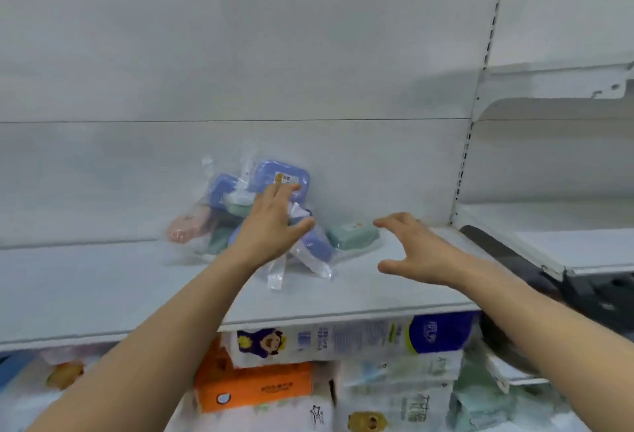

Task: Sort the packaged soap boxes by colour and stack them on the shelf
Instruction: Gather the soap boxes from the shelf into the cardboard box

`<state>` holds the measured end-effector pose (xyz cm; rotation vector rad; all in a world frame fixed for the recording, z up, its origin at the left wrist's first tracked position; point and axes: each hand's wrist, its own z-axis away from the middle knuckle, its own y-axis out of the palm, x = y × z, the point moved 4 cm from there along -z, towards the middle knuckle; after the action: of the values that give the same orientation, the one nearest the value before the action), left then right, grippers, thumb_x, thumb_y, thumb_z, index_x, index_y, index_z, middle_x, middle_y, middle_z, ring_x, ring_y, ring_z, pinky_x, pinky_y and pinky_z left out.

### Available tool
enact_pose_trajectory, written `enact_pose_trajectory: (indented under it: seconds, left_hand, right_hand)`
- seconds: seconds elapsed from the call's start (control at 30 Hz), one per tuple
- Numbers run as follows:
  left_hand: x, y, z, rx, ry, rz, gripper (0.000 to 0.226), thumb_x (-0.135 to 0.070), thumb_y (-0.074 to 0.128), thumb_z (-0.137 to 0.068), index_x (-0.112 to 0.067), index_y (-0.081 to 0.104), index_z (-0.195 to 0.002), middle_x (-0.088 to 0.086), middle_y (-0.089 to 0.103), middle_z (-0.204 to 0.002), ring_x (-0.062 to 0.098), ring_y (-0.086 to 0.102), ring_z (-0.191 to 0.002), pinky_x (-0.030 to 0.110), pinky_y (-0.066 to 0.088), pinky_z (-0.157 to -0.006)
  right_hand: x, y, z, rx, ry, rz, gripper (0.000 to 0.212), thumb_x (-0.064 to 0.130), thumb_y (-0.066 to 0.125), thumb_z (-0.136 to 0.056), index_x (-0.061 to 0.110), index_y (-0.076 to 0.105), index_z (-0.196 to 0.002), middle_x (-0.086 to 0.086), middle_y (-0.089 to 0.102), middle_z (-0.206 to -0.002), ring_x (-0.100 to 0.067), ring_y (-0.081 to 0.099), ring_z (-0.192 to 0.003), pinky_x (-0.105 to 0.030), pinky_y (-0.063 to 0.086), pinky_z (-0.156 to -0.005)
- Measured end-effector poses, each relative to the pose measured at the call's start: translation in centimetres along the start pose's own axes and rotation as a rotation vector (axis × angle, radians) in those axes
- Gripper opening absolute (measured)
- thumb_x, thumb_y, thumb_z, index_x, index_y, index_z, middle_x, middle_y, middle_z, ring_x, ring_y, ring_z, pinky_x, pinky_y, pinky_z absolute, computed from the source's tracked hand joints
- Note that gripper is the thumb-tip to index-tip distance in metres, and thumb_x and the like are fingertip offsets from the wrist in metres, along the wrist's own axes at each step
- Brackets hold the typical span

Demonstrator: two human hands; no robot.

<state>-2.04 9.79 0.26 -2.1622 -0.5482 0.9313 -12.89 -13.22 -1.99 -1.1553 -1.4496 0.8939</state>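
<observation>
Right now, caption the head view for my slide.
Left hand reaches onto a jumbled pile of wrapped soap boxes; open right hand hovers beside a green box on the shelf.

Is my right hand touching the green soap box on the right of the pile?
Apart. The head view shows bare shelf between the right hand's fingertips and the green soap box; the hand is spread open, holding nothing.
</observation>
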Motion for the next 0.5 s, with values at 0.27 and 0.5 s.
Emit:
enact_pose_trajectory:
  seconds: [0.27,0.5]
  left_hand:
    - [4.4,0.5,-11.1,-0.173,-0.403,-0.215,0.091,-0.042,0.071,-0.087,-0.015,0.018,-0.156,0.013,0.007,-0.161,0.036,0.015,-0.147,0.044,0.022,-0.117]
    - [6.1,2.3,-13.8,-0.178,-0.579,0.067,0.117,-0.037,0.087,-0.071,-0.016,0.010,-0.157,0.008,0.017,-0.158,0.024,0.029,-0.143,0.030,0.030,-0.110]
  right_hand:
    - [-5.0,3.8,-14.9,0.251,-0.289,0.012,0.100,0.047,0.078,-0.073,0.032,0.020,-0.152,0.001,0.015,-0.157,-0.019,0.013,-0.143,-0.040,0.027,-0.115]
    - [-6.0,7.8,-19.6,0.462,-0.312,0.105,0.105,0.051,0.079,-0.068,0.031,0.017,-0.150,0.006,0.020,-0.154,-0.020,0.024,-0.141,-0.040,0.025,-0.114]
